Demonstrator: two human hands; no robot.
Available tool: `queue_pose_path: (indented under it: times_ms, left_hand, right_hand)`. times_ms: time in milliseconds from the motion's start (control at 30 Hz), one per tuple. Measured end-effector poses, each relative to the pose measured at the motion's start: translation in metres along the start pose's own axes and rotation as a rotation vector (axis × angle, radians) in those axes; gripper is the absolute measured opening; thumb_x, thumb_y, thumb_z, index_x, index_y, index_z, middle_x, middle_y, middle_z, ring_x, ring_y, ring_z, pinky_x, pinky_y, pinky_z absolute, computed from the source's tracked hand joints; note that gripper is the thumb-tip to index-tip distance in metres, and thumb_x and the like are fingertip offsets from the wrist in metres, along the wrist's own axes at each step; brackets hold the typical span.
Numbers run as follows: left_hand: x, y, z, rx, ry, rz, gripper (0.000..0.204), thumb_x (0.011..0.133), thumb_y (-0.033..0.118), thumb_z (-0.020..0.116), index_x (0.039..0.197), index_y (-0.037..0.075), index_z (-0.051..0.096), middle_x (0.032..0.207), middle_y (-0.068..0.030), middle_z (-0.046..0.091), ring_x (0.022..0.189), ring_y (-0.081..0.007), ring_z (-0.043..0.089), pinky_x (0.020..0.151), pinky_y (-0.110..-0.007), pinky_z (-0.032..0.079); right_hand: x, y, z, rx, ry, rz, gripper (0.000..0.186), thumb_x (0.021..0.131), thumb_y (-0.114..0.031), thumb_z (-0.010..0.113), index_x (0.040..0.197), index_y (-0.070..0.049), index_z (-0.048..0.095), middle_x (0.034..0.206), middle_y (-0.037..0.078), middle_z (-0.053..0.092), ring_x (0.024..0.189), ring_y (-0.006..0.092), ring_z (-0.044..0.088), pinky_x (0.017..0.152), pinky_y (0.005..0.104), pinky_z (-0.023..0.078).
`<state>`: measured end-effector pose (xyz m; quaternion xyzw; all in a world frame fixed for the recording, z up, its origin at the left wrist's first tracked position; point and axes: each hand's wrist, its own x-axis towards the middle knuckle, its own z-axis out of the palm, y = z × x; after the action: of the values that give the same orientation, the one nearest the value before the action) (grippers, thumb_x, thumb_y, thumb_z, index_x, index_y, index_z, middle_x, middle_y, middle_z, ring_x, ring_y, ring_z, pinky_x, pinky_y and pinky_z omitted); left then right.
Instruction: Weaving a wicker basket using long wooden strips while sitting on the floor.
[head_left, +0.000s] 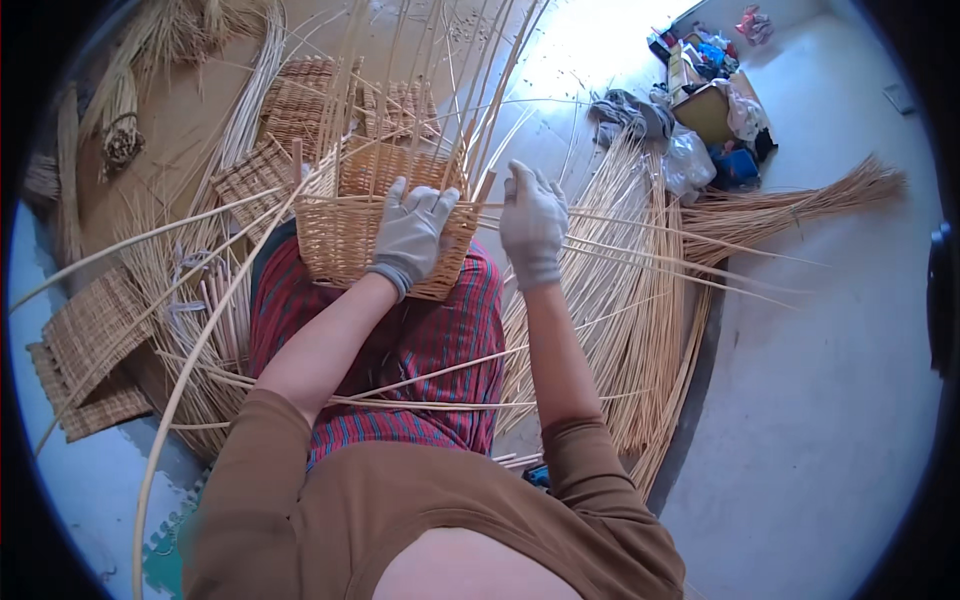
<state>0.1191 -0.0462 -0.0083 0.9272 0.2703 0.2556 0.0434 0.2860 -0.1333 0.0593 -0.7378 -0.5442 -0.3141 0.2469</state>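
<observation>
A woven rattan basket (335, 245) rests on my striped-cloth-covered lap, with long upright canes rising from its weave and loose strands reaching out sideways. My gloved left hand (410, 230) grips the basket's top edge near the middle, fingers bent over it. Just right of the basket, my gloved right hand (532, 222) is raised with curled fingers among the sideways strands (730, 240); whether a strand is between those fingers I cannot make out.
Woven panels (90, 330) lie at left, others (300, 95) behind the basket, beside fibre bundles (120, 140). Long cane bundles (630, 370) spread over the right floor. A heap of bags and cloth (715, 120) sits at back right near a pale floor area (800, 400).
</observation>
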Motion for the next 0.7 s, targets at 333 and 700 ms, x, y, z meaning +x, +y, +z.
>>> queue_pose_path:
  times_ms: [333,700]
  left_hand:
    - [-0.007,-0.011,-0.023,-0.301,0.229,0.102,0.048,0.084,0.019,0.075,0.129,0.015,0.059,0.124,-0.0076,0.064,0.123,-0.0287,0.057,0.112,-0.046,0.038]
    - [-0.106,-0.156,-0.058,-1.046,0.593,-0.624,0.017,0.095,0.013,0.074,0.105,0.001,0.067,0.096,-0.0038,0.067,0.087,-0.0110,0.063,0.082,-0.025,0.055]
  right_hand:
    - [-0.064,0.055,0.045,-0.085,-0.450,0.330,0.032,0.101,-0.036,0.045,0.087,-0.017,0.067,0.079,0.015,0.069,0.076,0.0399,0.068,0.067,0.0540,0.051]
    - [-0.037,-0.090,0.000,0.578,-0.105,0.280,0.032,0.087,-0.005,0.064,0.119,-0.009,0.065,0.107,0.013,0.071,0.097,0.0358,0.067,0.087,0.0430,0.054]
